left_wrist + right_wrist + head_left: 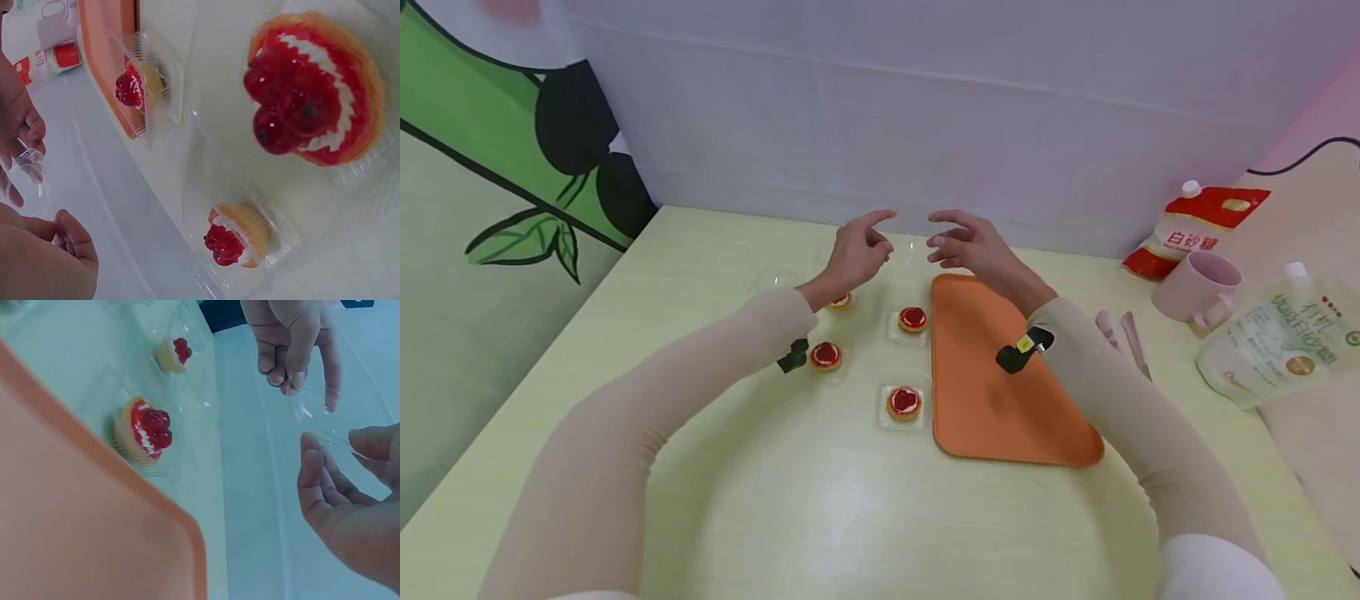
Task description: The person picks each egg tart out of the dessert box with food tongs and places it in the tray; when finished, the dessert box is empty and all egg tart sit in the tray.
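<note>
Between the two hands is a small clear plastic box, barely visible in the head view. My left hand pinches one edge of it between thumb and fingers. On the opposite side, my right hand holds it with the thumb and curled fingers. Below the hands, several round tarts with cream and red berries sit in clear boxes on the table: one tart beside the tray, a nearer tart, and a left tart. Another tart is partly hidden by my left wrist.
An orange tray lies under my right forearm. To the right are pink-handled utensils, a pink mug, a red-and-white sugar pouch and a pale spouted pouch. A cloth-covered wall stands behind the table.
</note>
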The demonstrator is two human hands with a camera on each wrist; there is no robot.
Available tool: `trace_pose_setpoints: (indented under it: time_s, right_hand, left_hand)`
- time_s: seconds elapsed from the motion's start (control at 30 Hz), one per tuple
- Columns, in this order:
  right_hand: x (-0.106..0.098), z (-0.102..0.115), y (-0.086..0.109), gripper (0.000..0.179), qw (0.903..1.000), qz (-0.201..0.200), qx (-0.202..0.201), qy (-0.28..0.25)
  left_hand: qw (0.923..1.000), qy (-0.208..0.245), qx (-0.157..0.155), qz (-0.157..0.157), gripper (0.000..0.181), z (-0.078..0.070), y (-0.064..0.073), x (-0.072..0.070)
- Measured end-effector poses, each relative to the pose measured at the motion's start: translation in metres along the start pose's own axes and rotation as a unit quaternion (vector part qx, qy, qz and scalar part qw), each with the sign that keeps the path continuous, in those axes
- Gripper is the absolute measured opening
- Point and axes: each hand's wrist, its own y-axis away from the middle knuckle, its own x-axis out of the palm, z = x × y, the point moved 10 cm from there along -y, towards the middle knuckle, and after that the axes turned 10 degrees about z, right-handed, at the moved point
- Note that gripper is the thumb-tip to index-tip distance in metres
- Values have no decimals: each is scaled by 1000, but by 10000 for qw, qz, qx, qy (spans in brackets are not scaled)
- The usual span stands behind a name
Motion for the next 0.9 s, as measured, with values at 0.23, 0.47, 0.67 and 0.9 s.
trace_pose_setpoints:
  time_s: [0.23,0.47,0.67,0.9]
  right_hand:
    - [-13,-6,-21,48,9988,-404,-185,-187]
    - [-20,-22,-40,46,9974,-578,-128,-408]
    - [-25,-40,-54,43,9979,-548,184,-300]
    - [-25,-64,-63,42,9967,-421,648,-246]
  left_hand:
    - [9992,135,-368,-27,51,9,-9,-3]
    - [9979,-43,-634,113,52,19,-21,-3]
    - [9945,-81,-924,488,55,32,-32,4]
    - [9829,-237,-1456,1102,58,51,-42,19]
